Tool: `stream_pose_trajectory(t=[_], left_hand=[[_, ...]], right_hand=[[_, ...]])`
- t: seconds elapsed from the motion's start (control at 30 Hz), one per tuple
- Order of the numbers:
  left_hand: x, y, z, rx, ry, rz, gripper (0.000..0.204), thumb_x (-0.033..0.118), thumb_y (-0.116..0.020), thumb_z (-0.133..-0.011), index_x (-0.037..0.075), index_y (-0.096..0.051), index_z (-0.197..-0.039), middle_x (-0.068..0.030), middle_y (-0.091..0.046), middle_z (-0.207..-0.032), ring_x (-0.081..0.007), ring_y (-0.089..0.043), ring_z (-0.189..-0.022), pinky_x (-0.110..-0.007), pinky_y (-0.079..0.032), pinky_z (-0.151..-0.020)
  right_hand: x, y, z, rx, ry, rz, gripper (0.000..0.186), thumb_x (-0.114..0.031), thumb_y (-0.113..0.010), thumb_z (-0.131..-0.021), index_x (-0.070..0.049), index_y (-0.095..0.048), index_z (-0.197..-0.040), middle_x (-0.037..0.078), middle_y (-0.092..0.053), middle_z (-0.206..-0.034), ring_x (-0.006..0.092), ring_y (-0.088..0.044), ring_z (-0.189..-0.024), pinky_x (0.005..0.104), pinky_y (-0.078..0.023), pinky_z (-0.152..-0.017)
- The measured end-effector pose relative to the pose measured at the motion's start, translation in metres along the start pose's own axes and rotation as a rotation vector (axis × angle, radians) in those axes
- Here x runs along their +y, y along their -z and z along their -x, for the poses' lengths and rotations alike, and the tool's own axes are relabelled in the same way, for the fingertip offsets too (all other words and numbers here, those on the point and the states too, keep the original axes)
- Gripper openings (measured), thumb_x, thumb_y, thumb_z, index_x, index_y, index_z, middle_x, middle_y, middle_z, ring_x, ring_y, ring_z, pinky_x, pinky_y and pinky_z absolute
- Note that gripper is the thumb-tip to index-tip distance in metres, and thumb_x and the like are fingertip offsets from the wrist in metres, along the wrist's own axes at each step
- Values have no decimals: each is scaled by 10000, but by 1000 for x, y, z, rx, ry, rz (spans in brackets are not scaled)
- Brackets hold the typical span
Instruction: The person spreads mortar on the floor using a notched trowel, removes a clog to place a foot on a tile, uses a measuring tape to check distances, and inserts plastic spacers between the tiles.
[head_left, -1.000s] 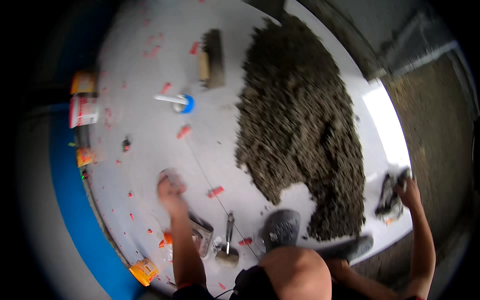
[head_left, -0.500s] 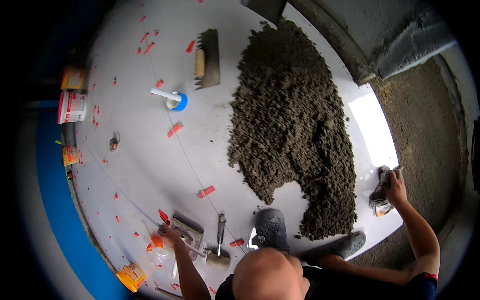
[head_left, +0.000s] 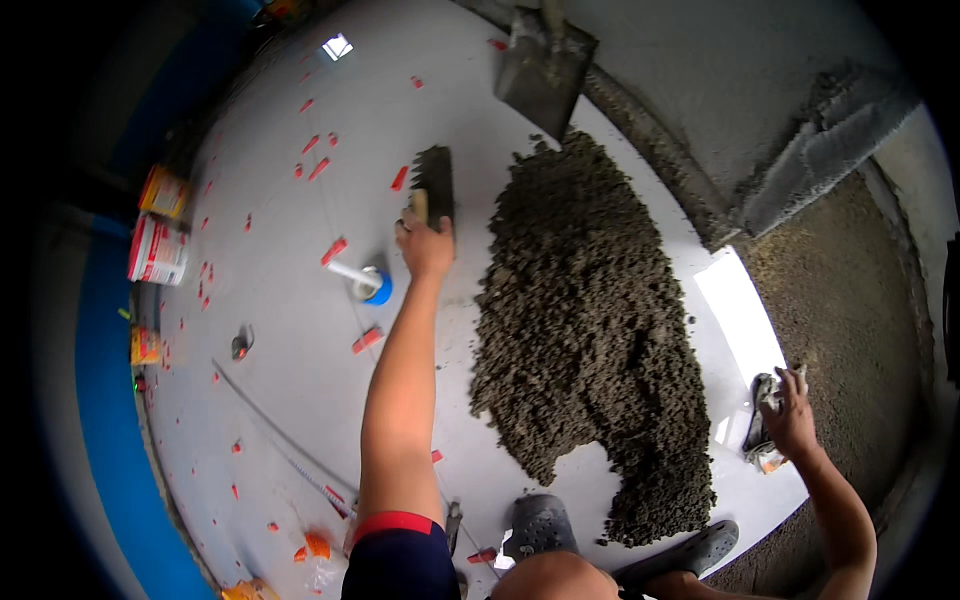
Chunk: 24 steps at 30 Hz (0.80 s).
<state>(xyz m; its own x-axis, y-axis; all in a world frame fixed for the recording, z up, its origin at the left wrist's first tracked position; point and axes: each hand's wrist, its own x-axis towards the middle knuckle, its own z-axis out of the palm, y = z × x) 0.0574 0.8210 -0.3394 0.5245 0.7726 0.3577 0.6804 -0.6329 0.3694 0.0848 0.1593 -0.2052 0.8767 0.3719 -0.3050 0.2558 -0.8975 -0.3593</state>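
My left hand (head_left: 425, 247) reaches up the white tile (head_left: 450, 400), fingers closed on the wooden handle of a notched trowel (head_left: 439, 185). My right hand (head_left: 788, 420) is at the tile's right edge, fingers curled on a crumpled grey bundle (head_left: 762, 400), possibly cloth. Between my hands lies a dark pile of crumbly mortar (head_left: 580, 290). A blue-rimmed cup (head_left: 376, 290) with a white stick sits just below the trowel. Small red wedges (head_left: 367, 338) are scattered over the tile.
A flat metal shovel (head_left: 540, 85) lies above the mortar. Tubs (head_left: 157, 250) line the left edge. A tape measure (head_left: 240, 347) and long thin strip (head_left: 315, 475) lie on the left. My grey clog (head_left: 540, 525) is below the pile; rough floor (head_left: 840, 300) borders the right.
My left hand has moved from the lower left up to the trowel and taken its handle. My right hand stays at the grey bundle. The view has shifted, showing more of the shovel.
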Motion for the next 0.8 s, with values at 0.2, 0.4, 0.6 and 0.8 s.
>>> stream_pose_trajectory(t=[0.2, 0.4, 0.6, 0.8], left_hand=[[12, -9, -50, -542, 662, 884, 231, 222, -693, -886, 6, -620, -920, -79, -603, -720, -212, -593, -616, -347, -483, -601], [142, 110, 102, -594, 406, 1434, 259, 114, -657, -891, 14, -535, -1097, -55, -592, -882, -160, -590, -752, -283, -493, -674], [232, 177, 300, -1022, 122, 1663, 544, -52, -565, -946, -24, -289, -1413, -130, -486, -1250, -195, -522, -1147, -352, -458, -985], [216, 212, 307, -1623, -567, 1141, 697, 74, -651, -907, -31, -308, -1505, -297, -603, -1232, -427, -645, -1087, -473, -516, -933]], right_hand=[[-73, 1, 24, -196, 205, -184, 523, -96, -733, -876, -29, -503, -1342, 185, -568, -1279, 281, -715, -972, 395, -573, -856], [-140, 27, 5, -170, 208, -763, 530, -247, -710, -957, 8, -487, -1365, 184, -608, -1210, 246, -700, -1019, 372, -550, -910], [-181, 43, -17, -370, 245, -511, 638, -453, -687, -958, 17, -497, -1347, 138, -559, -1231, 195, -586, -1107, 357, -487, -983], [-97, 48, 19, -568, -72, -489, 431, -371, -641, -999, 8, -566, -1191, 96, -650, -944, 170, -632, -870, 357, -535, -810]])
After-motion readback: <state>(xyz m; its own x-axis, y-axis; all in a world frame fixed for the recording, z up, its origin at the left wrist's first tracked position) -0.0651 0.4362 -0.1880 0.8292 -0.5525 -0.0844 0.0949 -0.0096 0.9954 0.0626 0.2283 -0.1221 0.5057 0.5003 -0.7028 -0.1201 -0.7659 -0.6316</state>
